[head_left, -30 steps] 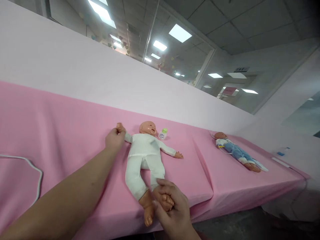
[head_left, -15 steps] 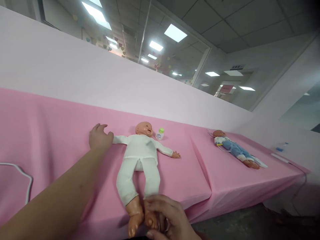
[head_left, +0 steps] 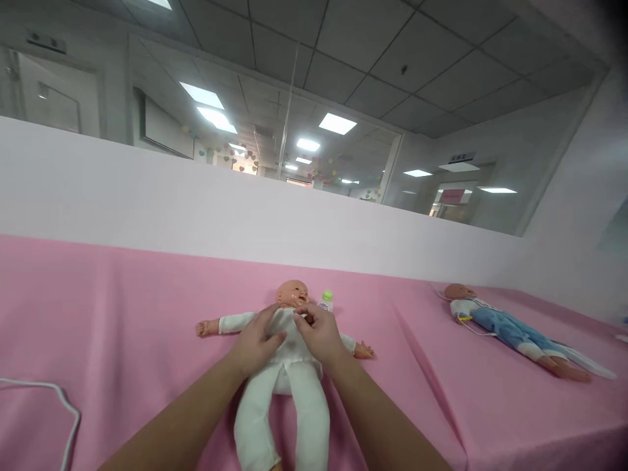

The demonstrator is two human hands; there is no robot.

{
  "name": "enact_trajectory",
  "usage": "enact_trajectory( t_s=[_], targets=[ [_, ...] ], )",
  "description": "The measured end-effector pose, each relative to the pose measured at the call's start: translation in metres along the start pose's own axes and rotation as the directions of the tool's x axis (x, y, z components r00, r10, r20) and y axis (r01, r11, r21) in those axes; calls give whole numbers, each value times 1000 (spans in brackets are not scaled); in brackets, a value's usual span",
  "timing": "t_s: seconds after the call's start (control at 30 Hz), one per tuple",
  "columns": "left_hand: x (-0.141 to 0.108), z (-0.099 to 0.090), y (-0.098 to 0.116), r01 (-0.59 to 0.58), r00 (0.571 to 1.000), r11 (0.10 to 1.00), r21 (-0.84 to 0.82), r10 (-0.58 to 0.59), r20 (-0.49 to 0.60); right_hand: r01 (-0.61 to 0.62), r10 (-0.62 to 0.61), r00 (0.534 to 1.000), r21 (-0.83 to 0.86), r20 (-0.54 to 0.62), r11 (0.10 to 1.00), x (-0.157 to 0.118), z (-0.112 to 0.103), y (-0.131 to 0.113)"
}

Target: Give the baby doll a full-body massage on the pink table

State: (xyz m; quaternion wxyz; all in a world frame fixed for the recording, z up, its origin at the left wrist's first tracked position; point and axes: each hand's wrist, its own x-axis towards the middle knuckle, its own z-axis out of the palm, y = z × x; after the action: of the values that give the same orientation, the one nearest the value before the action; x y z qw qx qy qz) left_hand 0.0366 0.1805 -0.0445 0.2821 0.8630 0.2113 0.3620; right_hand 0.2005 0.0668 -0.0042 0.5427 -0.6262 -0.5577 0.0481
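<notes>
A baby doll (head_left: 294,350) in a white top and trousers lies face up on the pink cloth, head away from me, arms spread. My left hand (head_left: 258,343) rests on one side of its chest, fingers stretched toward the neck and thumb apart. On the other side, my right hand (head_left: 321,332) has its fingers bent, with thumb and fingertip close together at the collar of the white top. The fabric at these fingertips is mostly hidden. Beside the doll's head stands a small bottle with a green cap (head_left: 326,299), partly hidden behind my right hand.
A second doll (head_left: 510,330) in blue and white clothes lies to the right, with a thin white tube by it. A white cable (head_left: 63,399) curves at the left. Pink cloth (head_left: 147,314) covers the table, against a low white wall (head_left: 161,209) with glass above.
My left hand has moved from beside the doll's arm onto its chest. My right hand has left the doll's foot and come up to the collar. The view has tilted upward.
</notes>
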Motion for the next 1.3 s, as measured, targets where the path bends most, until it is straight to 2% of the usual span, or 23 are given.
enact_trajectory(
  t_s=[0.1,0.2,0.37,0.5,0.57,0.67,0.8,0.87,1.0,1.07,1.13,1.17,1.23,1.3],
  targets=[
    [-2,7,4,42,991,998,43,-47,122,104,-107,993,-72,-44,992,-9,3,23],
    [-2,11,3,99,982,991,84,-111,153,100,-105,994,-113,-32,989,-15,-1,37],
    [2,11,0,150,986,984,93,-156,61,-36,29,995,-77,-91,996,-7,-8,44],
    [5,7,-2,189,982,973,131,-189,-18,-98,76,989,-173,-130,980,-5,-12,45],
    [5,6,-3,202,979,970,136,-201,-25,-149,132,987,-235,-89,960,-6,-14,45],
    [7,4,-5,225,974,964,140,-222,-35,-208,235,971,-367,32,907,-6,-18,45],
    [9,3,-6,212,976,961,178,-218,13,-311,407,907,-478,111,821,-6,-26,47],
    [10,2,-5,211,975,958,195,-222,33,-330,427,893,-435,144,838,-6,-28,47],
    [11,-1,-5,209,972,954,213,-227,62,-276,322,931,-246,171,929,-6,-20,48],
    [11,-1,-4,199,974,954,223,-218,66,-228,242,963,-120,121,966,-4,-10,50],
    [12,2,-4,215,972,955,203,-230,55,-168,169,986,61,-1,984,0,1,55],
    [13,4,-3,233,968,956,180,-246,51,-142,156,985,164,-75,976,2,6,58],
    [19,9,1,291,952,948,132,-301,59,-140,212,962,359,-170,923,8,14,65],
    [26,14,6,367,924,919,145,-378,60,-195,328,928,520,-176,832,12,18,73]
  ],
)
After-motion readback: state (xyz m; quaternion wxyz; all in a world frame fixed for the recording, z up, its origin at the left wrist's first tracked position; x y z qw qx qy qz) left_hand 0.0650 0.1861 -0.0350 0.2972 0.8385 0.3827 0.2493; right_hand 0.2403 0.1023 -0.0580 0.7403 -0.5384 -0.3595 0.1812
